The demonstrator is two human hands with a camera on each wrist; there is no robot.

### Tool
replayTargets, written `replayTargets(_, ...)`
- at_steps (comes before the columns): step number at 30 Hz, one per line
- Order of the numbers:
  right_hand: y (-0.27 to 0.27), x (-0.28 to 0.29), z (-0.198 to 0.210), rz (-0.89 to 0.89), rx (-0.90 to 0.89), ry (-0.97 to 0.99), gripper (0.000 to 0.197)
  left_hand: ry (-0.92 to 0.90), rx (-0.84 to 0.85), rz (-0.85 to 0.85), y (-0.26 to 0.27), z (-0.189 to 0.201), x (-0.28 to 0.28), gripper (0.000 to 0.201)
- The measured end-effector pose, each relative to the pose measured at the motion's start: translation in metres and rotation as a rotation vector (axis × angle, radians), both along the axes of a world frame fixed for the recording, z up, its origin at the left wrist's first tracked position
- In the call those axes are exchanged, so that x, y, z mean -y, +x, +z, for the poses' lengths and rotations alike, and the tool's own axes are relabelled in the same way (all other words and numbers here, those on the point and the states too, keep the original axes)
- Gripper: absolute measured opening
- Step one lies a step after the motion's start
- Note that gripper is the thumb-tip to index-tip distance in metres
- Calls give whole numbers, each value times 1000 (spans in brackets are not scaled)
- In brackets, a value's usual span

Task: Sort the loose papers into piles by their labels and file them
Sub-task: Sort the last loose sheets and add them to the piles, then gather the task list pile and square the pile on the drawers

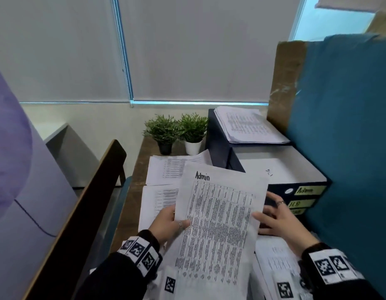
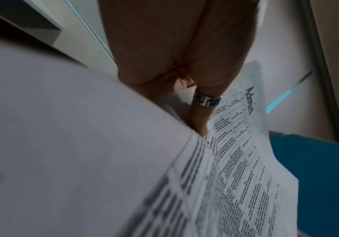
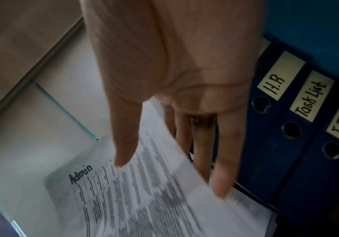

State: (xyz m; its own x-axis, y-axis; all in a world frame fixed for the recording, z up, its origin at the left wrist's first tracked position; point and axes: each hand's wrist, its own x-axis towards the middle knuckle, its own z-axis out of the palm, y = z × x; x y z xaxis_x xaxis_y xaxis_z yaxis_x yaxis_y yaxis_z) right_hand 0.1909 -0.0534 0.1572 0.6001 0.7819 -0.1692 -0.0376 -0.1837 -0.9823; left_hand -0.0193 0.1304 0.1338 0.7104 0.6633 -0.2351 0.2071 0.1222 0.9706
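white printed paper headed "admin" (image 1: 218, 215) is pinched at its left edge by the left hand (image 1: 166, 224), thumb on top; the right hand (image 1: 280, 221) hangs relaxed with straight fingers at its right edge, gripping nothing. the sheet hovers near, above piles on the desk (image 1: 127, 213), left of the stacked blue binders (image 3: 286, 144). to do this well, i'd match the heading to the binder spine labelled admin (image 1: 305, 190), steady both edges, and lay it squarely on the matching pile
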Motion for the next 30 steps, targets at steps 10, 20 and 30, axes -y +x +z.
replayTargets(10,1,6,43,230,2,-241,23,-211,257,-17,40,67,-27,38)
replayTargets(20,117,-63,112,-180,21,-98,20,-2,11,-251,140,134,-49,36)
replayTargets(30,258,-137,114,-472,442,-84,46,101,32,105,292,138,-102,43)
